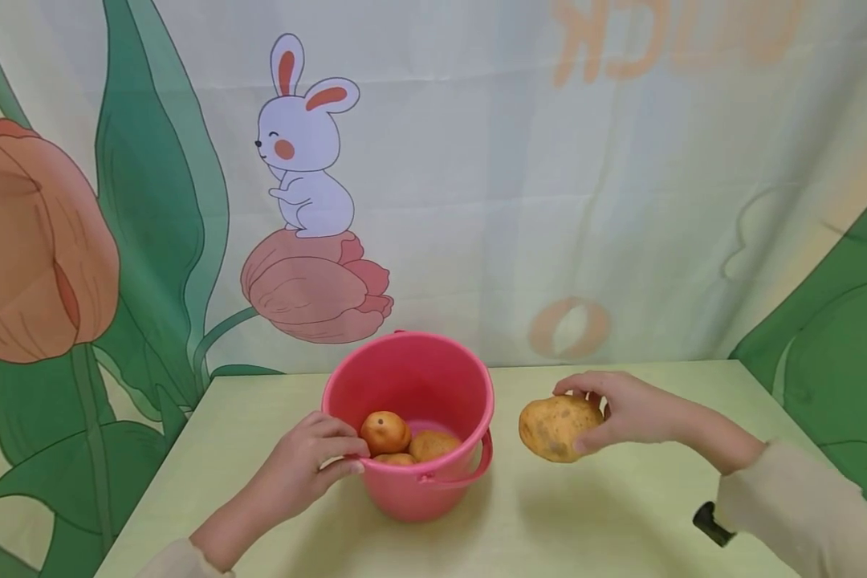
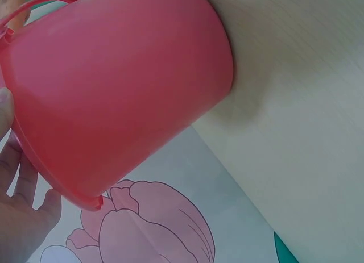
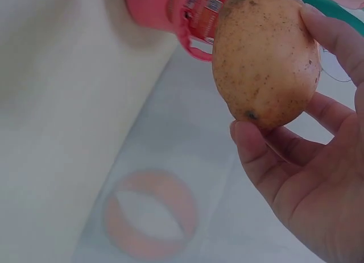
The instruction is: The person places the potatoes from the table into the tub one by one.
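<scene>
A pink bucket [image 1: 413, 491] is on the table, its handle [image 1: 470, 475] hanging on the right side. My left hand [image 1: 305, 456] grips the bucket's left rim between thumb and fingers; the left wrist view shows the bucket wall [image 2: 125, 92] filling much of the frame. Inside the bucket lie several potatoes, among them a rounder one [image 1: 385, 432] and a paler one [image 1: 433, 444]. To the right of the bucket, my right hand [image 1: 632, 408] holds a large potato [image 1: 558, 427] above the table, thumb on one side and fingers on the other.
The pale table [image 1: 246, 417] runs back to a printed cloth backdrop [image 1: 441, 201] with a rabbit [image 1: 311, 193] and tulips. A dark object [image 1: 713, 523] sits by the right sleeve. A red and white label [image 3: 202, 13] shows on the bucket.
</scene>
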The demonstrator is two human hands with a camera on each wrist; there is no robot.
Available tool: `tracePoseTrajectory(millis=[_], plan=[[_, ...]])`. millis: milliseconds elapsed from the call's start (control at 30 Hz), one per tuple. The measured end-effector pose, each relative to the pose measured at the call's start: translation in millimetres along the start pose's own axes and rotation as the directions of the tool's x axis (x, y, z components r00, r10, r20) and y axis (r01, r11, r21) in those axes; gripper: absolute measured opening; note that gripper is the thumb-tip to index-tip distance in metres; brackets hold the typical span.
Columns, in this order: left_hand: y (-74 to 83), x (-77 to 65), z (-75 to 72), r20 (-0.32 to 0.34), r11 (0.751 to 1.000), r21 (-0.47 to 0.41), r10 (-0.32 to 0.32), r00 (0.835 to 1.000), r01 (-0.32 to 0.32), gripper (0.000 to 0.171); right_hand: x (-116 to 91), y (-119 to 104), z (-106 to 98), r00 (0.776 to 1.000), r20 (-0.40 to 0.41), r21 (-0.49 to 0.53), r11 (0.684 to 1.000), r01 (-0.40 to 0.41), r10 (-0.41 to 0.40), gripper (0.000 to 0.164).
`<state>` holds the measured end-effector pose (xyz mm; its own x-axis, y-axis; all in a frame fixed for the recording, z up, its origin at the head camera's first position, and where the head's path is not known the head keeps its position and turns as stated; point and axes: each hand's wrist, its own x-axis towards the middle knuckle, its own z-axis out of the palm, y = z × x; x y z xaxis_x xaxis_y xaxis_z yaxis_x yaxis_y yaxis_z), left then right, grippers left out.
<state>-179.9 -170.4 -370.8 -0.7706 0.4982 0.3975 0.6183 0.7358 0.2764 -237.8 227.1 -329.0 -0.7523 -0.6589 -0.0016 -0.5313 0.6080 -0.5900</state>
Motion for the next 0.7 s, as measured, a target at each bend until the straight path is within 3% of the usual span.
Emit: tracePoseTrajectory(millis=[267, 700], plan=[[-1.4, -0.5, 2.4, -0.027, 1.000, -0.006, 0.024, 0.999, -0.024, 0.018, 23.8, -20.2, -22.0, 0.999, -0.004, -0.065, 0.997, 0.036, -0.036, 0.052], [-1.9, -1.2, 2.3, -0.038, 1.000, -0.006, 0.029, 0.999, -0.029, 0.018, 52.8, -47.4, -34.1, 0.999, -0.008, -0.159, 0.986, 0.042, -0.044, 0.050]])
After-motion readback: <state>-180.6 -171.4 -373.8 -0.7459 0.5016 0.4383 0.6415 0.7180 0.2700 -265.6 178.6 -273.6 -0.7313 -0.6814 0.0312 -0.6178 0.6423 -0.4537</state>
